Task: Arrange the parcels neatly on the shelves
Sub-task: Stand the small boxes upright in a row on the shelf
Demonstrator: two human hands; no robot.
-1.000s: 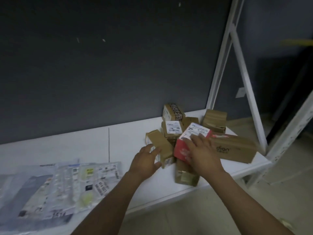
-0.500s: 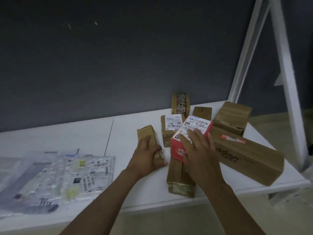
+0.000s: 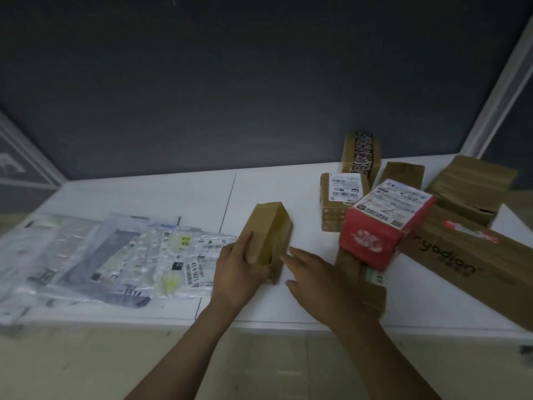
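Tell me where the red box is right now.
In the head view the red box sits right of centre, stacked on a flat brown carton, between the labelled brown box and the long printed carton.

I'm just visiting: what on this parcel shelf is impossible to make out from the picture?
Head view only:
- Long brown box: its right end is cut off by the frame edge.
- Red box: the label print is too small and blurred to read.
- Flat brown box beneath it: mostly hidden by the red box and the right hand.
- Small brown box: near end covered by the left hand.
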